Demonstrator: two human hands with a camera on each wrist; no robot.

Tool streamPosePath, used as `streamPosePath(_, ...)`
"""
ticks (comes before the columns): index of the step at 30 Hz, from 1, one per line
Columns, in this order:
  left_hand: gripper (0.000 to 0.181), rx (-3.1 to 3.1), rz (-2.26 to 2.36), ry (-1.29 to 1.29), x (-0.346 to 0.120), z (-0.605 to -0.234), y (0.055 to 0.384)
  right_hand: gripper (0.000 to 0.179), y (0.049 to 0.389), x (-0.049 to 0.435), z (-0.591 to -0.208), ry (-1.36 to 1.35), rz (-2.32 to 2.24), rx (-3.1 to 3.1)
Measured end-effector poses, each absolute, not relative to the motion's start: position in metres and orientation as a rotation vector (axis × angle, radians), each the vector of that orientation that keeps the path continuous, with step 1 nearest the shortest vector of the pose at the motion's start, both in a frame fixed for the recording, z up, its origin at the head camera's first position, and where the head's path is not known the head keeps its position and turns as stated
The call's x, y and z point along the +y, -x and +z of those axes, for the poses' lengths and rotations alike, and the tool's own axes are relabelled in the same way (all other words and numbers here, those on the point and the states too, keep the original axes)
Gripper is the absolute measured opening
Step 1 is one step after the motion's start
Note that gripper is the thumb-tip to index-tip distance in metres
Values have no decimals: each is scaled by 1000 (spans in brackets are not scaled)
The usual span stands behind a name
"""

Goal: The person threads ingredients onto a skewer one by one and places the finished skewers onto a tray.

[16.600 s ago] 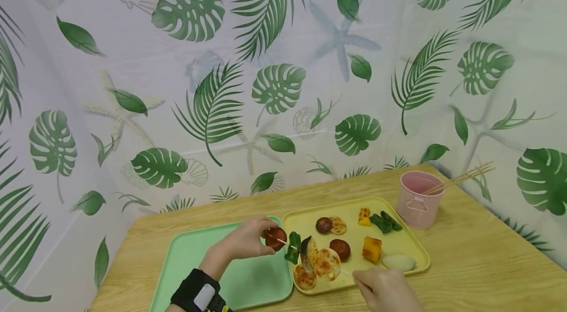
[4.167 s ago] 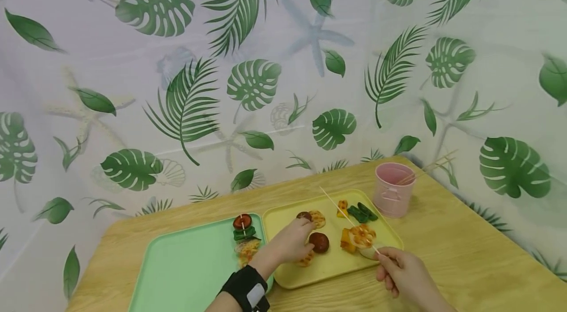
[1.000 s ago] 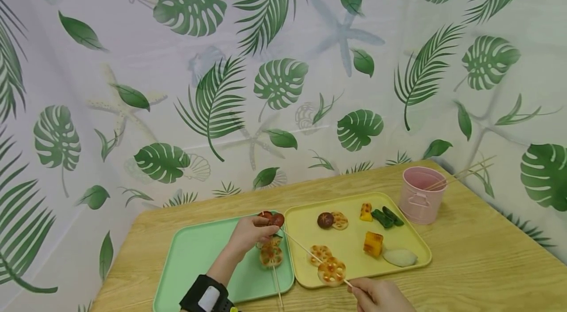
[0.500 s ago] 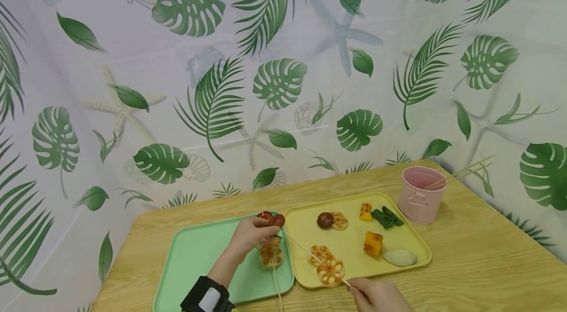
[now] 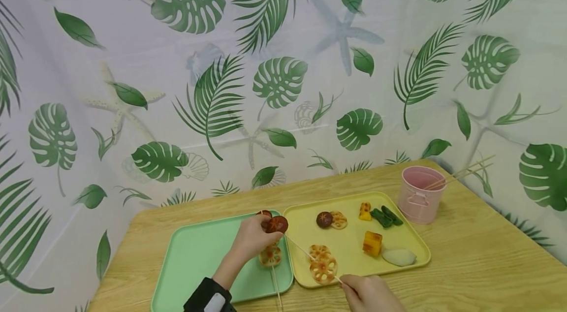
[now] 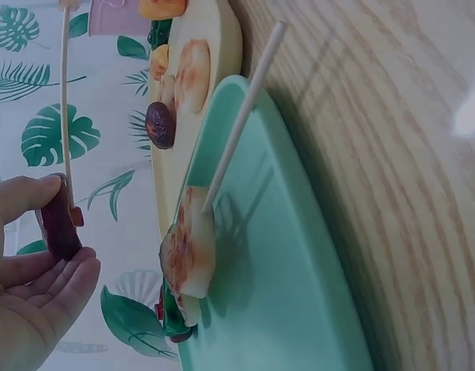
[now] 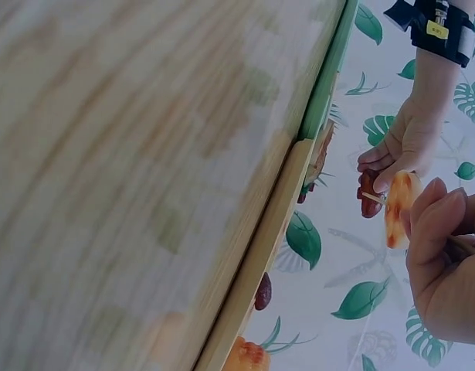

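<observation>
My left hand pinches a brown mushroom with a scored cap over the right end of the green tray. My right hand grips the lower end of a wooden skewer. Threaded on that skewer, near the right fingers, is a browned lotus root slice. The skewer's upper end meets the mushroom's underside in the left wrist view. A loaded skewer lies on the green tray, with a lotus root slice nearest its bare end; its other pieces are partly hidden by my left hand.
The yellow tray holds another mushroom, lotus root slices, pumpkin chunks, green peppers and a pale oval piece. Behind it stands a pink bucket with several wooden skewers.
The first skewer, earlier in my hands, now lies on the green tray. My left hand has taken a mushroom from the yellow tray to the second skewer's tip; lately both hands shift slightly.
</observation>
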State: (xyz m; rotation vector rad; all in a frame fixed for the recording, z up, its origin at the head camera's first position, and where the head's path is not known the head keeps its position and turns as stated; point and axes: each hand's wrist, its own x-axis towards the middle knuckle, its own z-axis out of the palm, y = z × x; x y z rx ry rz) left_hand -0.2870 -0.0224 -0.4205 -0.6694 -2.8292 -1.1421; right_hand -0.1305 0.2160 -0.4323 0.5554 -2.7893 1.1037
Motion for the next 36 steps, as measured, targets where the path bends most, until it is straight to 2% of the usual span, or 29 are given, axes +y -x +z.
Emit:
streamPosePath(5,54,-2838,-1145,666,-25,-421,287,17,131,214,-434,-509,1204,-2814)
streamPosePath(12,54,-2838,-1118,671,-25,-420,286,13,130,209,-437,-511,1029,-2779)
streamPosePath(25,50,-2805,-1106,690,-23,-420,287,17,132,212,-437,-469,1445,-2769)
streamPosePath(31,52,-2801,-1094,693,-23,-420,285,24,132,212,-441,-363,1686,-2745)
streamPosePath(36,52,-2815,-1082,692,-24,-419,284,24,132,209,-440,-335,1656,-2740)
